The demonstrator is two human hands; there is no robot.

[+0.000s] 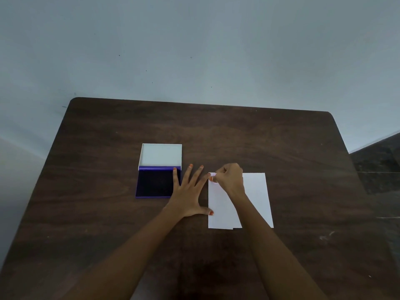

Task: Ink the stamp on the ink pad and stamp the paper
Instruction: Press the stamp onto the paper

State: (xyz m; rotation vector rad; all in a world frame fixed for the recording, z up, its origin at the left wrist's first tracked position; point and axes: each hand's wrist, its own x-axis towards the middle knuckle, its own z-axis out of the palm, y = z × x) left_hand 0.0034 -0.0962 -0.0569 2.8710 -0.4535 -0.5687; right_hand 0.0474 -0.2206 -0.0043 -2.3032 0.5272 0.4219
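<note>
A dark wooden table [281,148] stands against a pale wall [194,40], and a person leans over it with both bare arms stretched forward. On the left part of the table lies an open ink pad [157,182]: its dark blue inked surface faces up in a purple case, and the white lid [161,155] is folded back on the far side. Just to the right of it, the left hand [188,191] lies flat on the wood with its fingers spread wide, gripping nothing; the little finger reaches over the right edge of the ink pad, and the thumb tip touches the left edge of the paper. The white sheet of paper [256,191] lies right of centre, long side running near to far. The right hand [230,177] is curled tight over the far left corner of the sheet, fingertips pinched around a small pale stamp [213,174]. Only a bit of the stamp peeks out from between the fingers, right at the paper's corner; whether its face is pressed onto the sheet I cannot tell. The right forearm crosses the near part of the paper.
</note>
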